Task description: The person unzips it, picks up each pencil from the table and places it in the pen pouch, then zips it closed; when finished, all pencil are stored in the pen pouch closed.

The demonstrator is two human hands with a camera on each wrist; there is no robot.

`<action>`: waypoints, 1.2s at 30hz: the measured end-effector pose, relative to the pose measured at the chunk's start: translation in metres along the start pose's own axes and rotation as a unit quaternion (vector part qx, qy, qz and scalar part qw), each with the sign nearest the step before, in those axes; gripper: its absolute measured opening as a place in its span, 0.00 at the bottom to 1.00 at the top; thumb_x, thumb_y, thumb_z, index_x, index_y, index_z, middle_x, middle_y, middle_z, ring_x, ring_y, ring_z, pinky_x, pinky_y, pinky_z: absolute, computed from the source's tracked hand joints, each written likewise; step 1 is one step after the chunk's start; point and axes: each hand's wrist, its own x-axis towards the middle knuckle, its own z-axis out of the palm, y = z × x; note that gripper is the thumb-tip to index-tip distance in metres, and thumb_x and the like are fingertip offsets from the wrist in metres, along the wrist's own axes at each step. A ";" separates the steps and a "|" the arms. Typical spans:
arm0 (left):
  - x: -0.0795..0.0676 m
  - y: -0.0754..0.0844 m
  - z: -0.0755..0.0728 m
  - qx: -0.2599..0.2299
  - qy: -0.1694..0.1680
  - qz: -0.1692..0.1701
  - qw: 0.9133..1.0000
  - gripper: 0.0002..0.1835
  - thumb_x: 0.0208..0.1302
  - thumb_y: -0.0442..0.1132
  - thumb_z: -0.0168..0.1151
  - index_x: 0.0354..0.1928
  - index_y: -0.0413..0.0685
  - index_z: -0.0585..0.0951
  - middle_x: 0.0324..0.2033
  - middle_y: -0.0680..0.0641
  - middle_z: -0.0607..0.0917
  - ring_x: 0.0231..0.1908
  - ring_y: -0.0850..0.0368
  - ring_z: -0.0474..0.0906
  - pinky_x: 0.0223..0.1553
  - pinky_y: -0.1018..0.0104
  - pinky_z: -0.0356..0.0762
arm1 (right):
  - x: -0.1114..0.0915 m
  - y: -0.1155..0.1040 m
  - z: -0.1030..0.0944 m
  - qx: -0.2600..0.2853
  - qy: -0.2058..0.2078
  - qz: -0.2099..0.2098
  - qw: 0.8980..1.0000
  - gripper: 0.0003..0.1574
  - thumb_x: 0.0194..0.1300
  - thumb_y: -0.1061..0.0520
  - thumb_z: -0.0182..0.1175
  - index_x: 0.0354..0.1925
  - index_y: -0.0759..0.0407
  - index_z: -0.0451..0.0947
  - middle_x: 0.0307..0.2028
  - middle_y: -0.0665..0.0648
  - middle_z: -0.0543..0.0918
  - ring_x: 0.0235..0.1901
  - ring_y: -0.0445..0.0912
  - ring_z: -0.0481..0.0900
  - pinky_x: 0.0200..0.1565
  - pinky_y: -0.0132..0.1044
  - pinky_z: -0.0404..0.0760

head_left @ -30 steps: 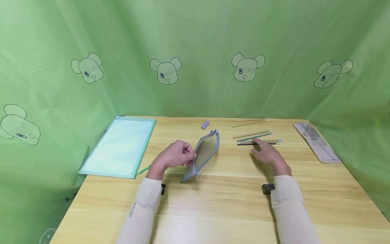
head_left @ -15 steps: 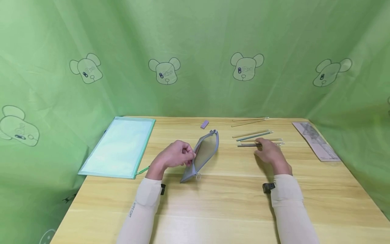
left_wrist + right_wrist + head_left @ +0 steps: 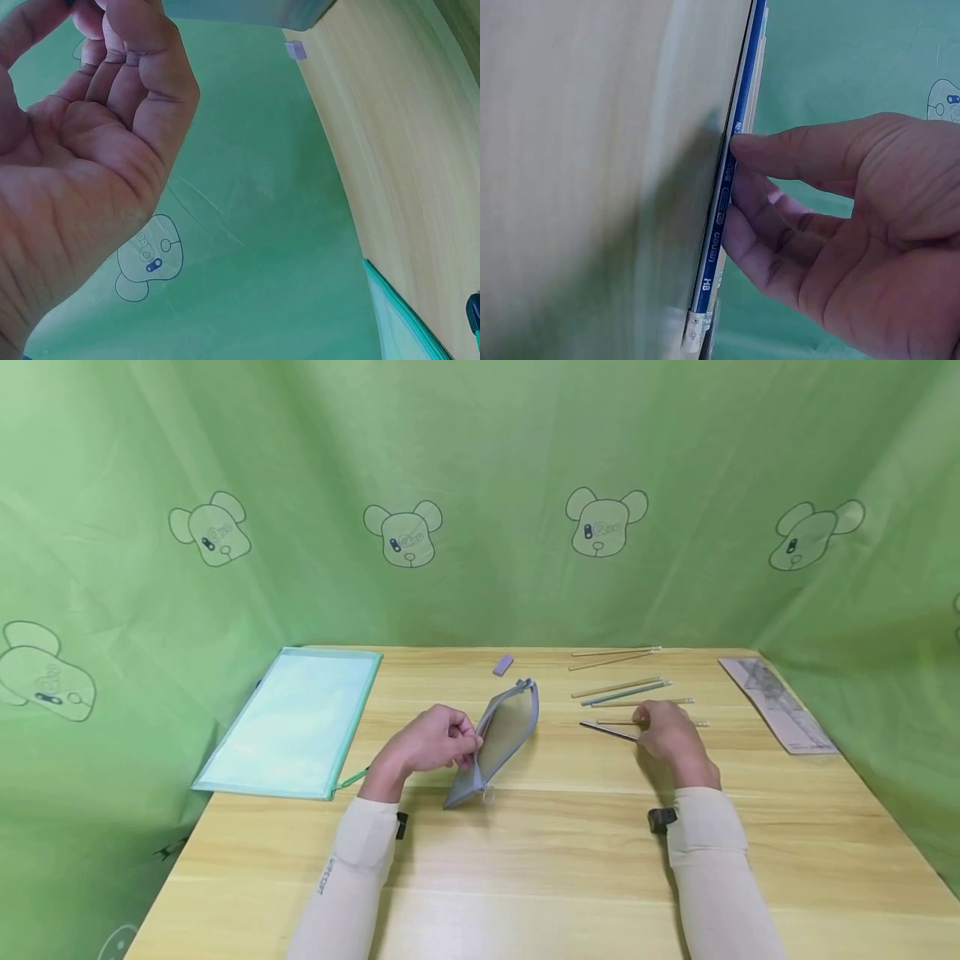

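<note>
**Pinching a grey pouch (image 3: pixel 512 731) and a dark blue pencil (image 3: pixel 720 202)**

Along the left edge of the counter (image 3: pixel 525 877), up near the far left corner: a flat, pale blue folder (image 3: pixel 300 718) with blue-green sides. At its near right corner, a green zip pull (image 3: pixel 352 778).

Next, the left hand (image 3: pixel 435 741), at the end of a cream sleeve. Fingers curled in, thumb and fingertips close together on the rim of the grey pouch. Around the middle of the counter, between the left and right edges: the pouch, on a slant, with a wide gap at the top. Just past it, near the far edge, a small purple block (image 3: pixel 503 665).

Farther right, by the far edge, two thin tan pencils (image 3: pixel 600 663). Closer in, three more pencils (image 3: pixel 628 693), one of them green-blue. Then the dark blue pencil, with "HB" in white and a white end. On it, the thumb and bent fingers of the right hand (image 3: pixel 667 731), in a light pinch. Just beside, another tan pencil (image 3: pixel 615 722); touched or not, too hidden to tell.

Last, by the right edge, near the far right corner: a long pink pack (image 3: pixel 780 706).
</note>
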 end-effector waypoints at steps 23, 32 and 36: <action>-0.003 0.001 -0.003 0.013 0.004 0.005 1.000 0.10 0.77 0.39 0.64 0.39 0.37 0.84 0.32 0.44 0.90 0.36 0.43 0.91 0.43 0.49 0.88 | -0.011 0.005 -0.010 0.012 -0.101 -0.034 0.994 0.19 0.64 0.62 0.71 0.49 0.67 0.77 0.46 0.66 0.84 0.39 0.52 0.79 0.42 0.42 0.79; -0.002 0.001 -0.004 0.014 0.003 0.002 1.000 0.10 0.77 0.38 0.64 0.38 0.39 0.85 0.32 0.45 0.89 0.35 0.46 0.91 0.40 0.55 0.87 | -0.010 -0.011 0.002 0.039 -0.125 -0.068 0.989 0.21 0.64 0.62 0.73 0.51 0.69 0.77 0.33 0.55 0.79 0.35 0.48 0.79 0.41 0.38 0.78; -0.003 0.001 -0.003 0.012 0.002 0.002 1.000 0.09 0.78 0.38 0.63 0.37 0.41 0.85 0.32 0.45 0.89 0.35 0.46 0.91 0.36 0.63 0.84 | -0.009 -0.019 0.007 0.060 -0.133 -0.078 0.986 0.20 0.66 0.62 0.72 0.51 0.69 0.76 0.34 0.55 0.80 0.36 0.47 0.81 0.43 0.38 0.81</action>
